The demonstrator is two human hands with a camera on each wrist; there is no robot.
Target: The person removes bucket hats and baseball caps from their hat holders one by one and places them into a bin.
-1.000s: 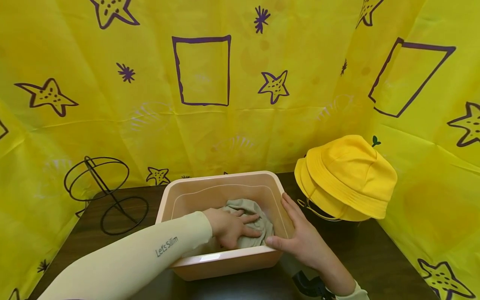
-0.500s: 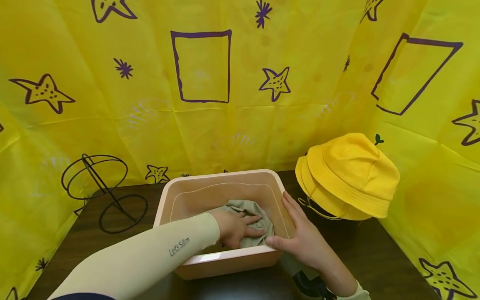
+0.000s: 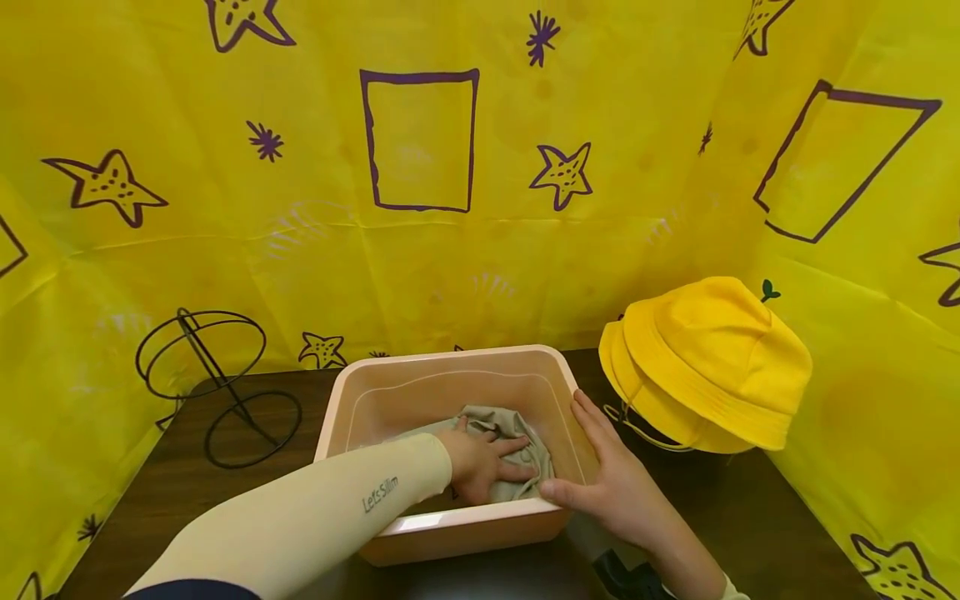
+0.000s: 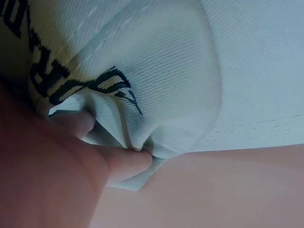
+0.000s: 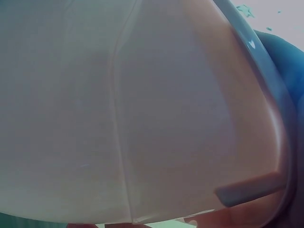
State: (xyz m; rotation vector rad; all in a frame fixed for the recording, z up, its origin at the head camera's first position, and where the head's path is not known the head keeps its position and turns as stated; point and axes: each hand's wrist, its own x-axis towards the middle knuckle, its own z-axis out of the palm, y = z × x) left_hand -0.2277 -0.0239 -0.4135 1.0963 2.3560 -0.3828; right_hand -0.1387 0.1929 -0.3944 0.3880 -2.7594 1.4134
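Note:
A pale pink plastic basin (image 3: 450, 385) stands on the dark table, and a crumpled pale green cloth thing (image 3: 537, 457) lies inside it. My left hand (image 3: 483, 467) reaches over the front rim with fingers spread, resting on the fabric. Close up in the left wrist view, the twill fabric (image 4: 175, 80) carries dark lettering and stitched lines, with fingertips at a fold. My right hand (image 3: 615, 479) holds the basin's front right corner, thumb at the front rim and fingers along the right side. The right wrist view is filled mostly by the basin's smooth wall (image 5: 171, 118).
Yellow bucket hats (image 3: 712, 358), stacked and tilted, sit to the right of the basin, close to my right hand. A black wire stand (image 3: 240, 408) is at the table's left. Yellow printed fabric (image 3: 480, 275) encloses the back and sides.
My left hand and forearm have moved slightly to the right inside the basin, over the cloth. My right hand keeps its place on the corner. The whole head view has shifted a little.

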